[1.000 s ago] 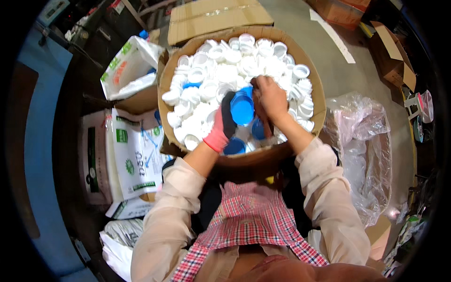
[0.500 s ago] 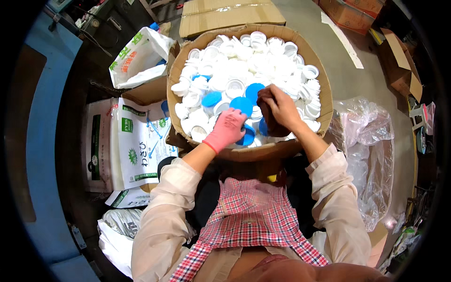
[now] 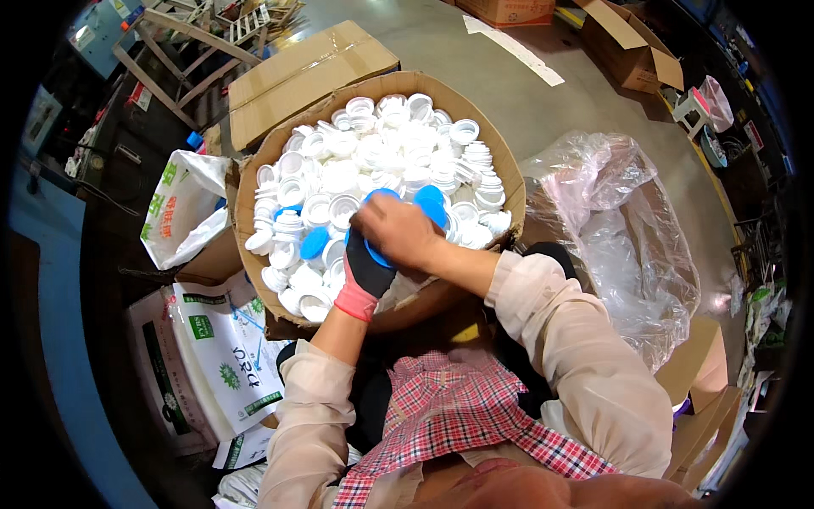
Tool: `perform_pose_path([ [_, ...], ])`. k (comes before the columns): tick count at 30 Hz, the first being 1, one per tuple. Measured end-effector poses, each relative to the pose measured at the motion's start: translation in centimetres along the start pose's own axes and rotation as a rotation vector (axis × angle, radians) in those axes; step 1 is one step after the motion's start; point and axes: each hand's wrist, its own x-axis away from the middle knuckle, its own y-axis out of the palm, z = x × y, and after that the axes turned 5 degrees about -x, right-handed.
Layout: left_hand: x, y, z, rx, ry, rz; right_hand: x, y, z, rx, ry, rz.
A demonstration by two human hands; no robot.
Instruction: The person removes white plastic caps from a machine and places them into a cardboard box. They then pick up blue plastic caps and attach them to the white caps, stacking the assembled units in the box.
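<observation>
A round-sided cardboard box (image 3: 248, 182) in front of me is full of white plastic caps (image 3: 386, 148), with a few blue caps (image 3: 432, 204) among them near its front. My left hand (image 3: 363, 278), in a black glove with a pink cuff, lies over the near part of the box and holds a blue cap (image 3: 374, 253) against its palm. My bare right hand (image 3: 398, 233) crosses over it with the fingers curled down on the same blue caps. Another blue cap (image 3: 314, 243) lies just left of the hands.
Flattened cardboard (image 3: 309, 72) lies behind the box. White printed sacks (image 3: 182, 204) (image 3: 229, 356) stand at my left. A large clear plastic bag (image 3: 627, 237) sits at my right, with an open cardboard box (image 3: 632, 47) farther back on the concrete floor.
My hands have come together over the front of the box; the right hand now lies across the gloved left hand and covers most of the blue caps that were showing.
</observation>
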Motion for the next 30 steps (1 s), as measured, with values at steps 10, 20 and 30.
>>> perform_pose_path([
  [10,0.6,-7.9,-4.2,2.087,-0.554,0.18,2.4,0.0,11.2,0.205,0.279,-0.256],
  [20,-0.2,-6.3,-2.9,2.043,-0.732,-0.086,4.2,-5.3,17.0,0.332,0.467,-0.136],
  [30,-0.4,-5.0,-2.3,1.918,-0.673,-0.136,16.0,-19.2,31.6,-0.949,1.681,0.665],
])
